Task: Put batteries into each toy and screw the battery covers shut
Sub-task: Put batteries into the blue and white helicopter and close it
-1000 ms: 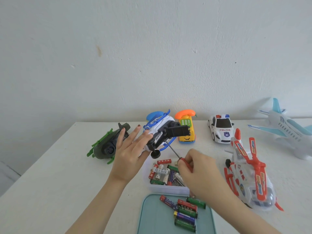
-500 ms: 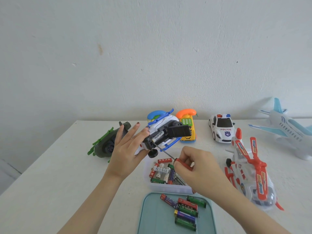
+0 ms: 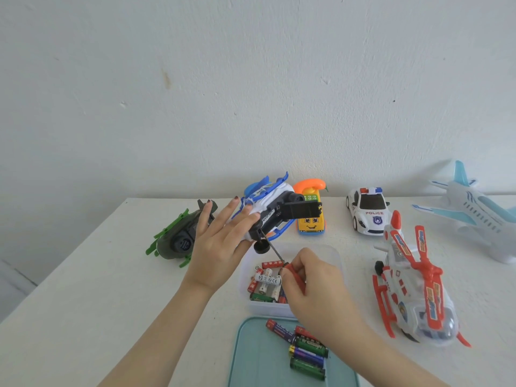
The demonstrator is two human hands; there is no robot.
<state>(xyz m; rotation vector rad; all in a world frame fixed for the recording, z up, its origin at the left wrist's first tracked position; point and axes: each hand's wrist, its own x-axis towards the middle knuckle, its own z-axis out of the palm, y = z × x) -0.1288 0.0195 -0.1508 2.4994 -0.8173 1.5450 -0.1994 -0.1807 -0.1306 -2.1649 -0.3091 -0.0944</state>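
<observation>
Holding blue helicopter (image 3: 275, 203), left hand (image 3: 220, 247), screwdriver (image 3: 290, 270), right hand (image 3: 318, 289)

Our left hand (image 3: 220, 247) holds the toy helicopter (image 3: 275, 203) up, its outer fingers straight and spread; our right hand (image 3: 312, 283), fingers curled, pinches the screwdriver (image 3: 292, 274).

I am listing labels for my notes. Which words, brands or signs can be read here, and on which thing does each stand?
"POLICE": hood of the white police car.
"Hey...", remaining letters unclear: underside of the blue helicopter.
"CE" sign: a white battery in the clear box.
Too blurred to read: labels of the batteries on the tray, stickers of the orange helicopter.
</observation>
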